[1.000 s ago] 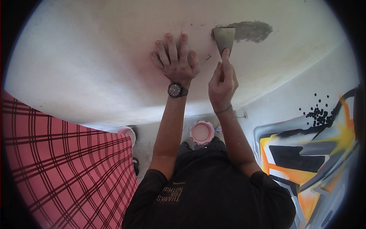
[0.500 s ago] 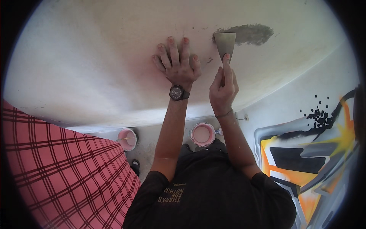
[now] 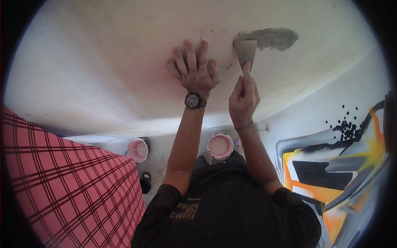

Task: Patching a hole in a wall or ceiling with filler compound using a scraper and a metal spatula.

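Note:
My left hand (image 3: 196,72) lies against the pale wall (image 3: 111,53) with its fingers spread and nothing in them. A dark watch (image 3: 193,100) is on that wrist. In my right hand (image 3: 245,97) is a putty knife (image 3: 247,51), its wide blade pointing up and a finger laid along it. The handle is mostly hidden by my fingers. The blade's top edge meets the lower left end of a rough dark grey patch (image 3: 271,38) on the wall. Small dark marks dot the surface between my hands.
Two pink-lined buckets stand on the floor below: one bucket (image 3: 218,145) close in front of me, another bucket (image 3: 137,149) further left with a thin stick in it. Pink checked cloth (image 3: 74,173) fills the left side. The right wall bears a colourful painted mural (image 3: 331,169).
The putty knife and my right hand have shifted slightly down, uncovering more of the patch's left end. My left hand stays on the wall. The checked cloth's edge has moved a little left.

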Motion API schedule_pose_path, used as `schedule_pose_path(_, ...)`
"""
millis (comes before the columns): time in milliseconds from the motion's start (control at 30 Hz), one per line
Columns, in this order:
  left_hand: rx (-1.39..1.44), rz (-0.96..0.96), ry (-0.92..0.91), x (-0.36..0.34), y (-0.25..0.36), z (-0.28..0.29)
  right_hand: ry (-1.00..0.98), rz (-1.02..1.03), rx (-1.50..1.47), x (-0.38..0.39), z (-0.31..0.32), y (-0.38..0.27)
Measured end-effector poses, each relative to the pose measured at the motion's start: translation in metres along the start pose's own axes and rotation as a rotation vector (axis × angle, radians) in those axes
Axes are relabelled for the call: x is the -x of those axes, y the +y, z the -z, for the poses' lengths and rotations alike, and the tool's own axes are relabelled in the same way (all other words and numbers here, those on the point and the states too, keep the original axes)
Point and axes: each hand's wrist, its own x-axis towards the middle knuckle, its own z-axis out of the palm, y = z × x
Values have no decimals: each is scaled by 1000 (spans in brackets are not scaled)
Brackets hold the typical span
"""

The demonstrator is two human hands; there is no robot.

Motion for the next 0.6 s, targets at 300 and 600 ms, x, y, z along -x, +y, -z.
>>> schedule_pose_path(300,-4,2,16,5,0,-5,-53,-42,19,-7,1,-4)
schedule_pose_path(600,16,-2,-10,12,22,-20,-39,-38,21,-12,9,26)
